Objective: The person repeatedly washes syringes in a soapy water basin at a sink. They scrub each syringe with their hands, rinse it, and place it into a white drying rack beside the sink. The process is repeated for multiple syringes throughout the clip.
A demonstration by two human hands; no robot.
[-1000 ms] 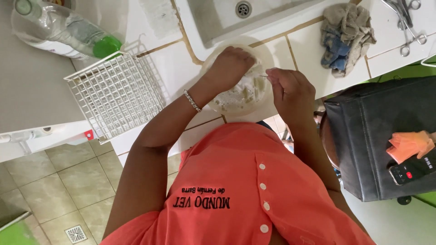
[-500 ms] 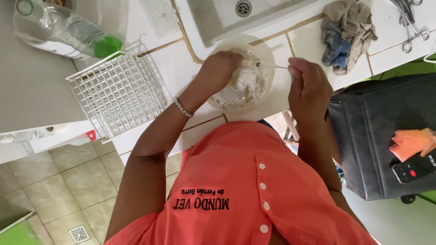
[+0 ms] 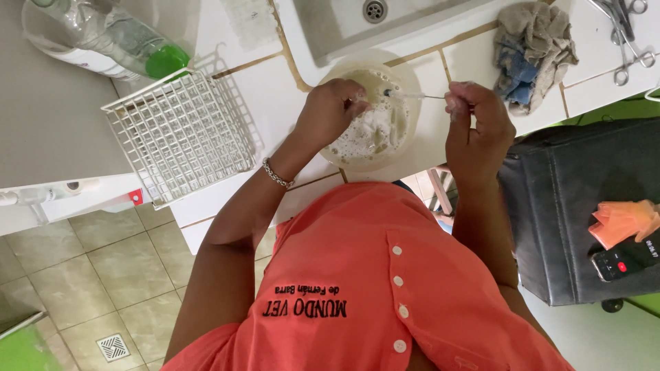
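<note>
A round translucent tub [image 3: 415, 135] of foamy water with several white pieces in it stands on the white tiled counter, just below the sink. My left hand [image 3: 330, 110], a bracelet on its wrist, is over the tub's left side with its fingers pinched on a small clear piece at the foam. My right hand [image 3: 474, 120] is to the right of the tub, its fingers closed on the end of a thin clear rod with a dark tip [image 3: 412, 95]. The rod lies level across the tub's rim, its dark tip close to my left fingers.
A white wire rack [image 3: 179, 134] sits left of the tub, with a clear bottle with a green cap [image 3: 117, 34] behind it. The sink [image 3: 330, 27] is above. A crumpled cloth [image 3: 533, 48] and metal scissors [image 3: 622, 31] lie right. A black bag [image 3: 570, 199] carries an orange glove [image 3: 622, 220] and a phone [image 3: 619, 261].
Both hands were together over the tub. My right hand has moved out to the right, drawing the thin rod away from my left hand, which stays at the tub.
</note>
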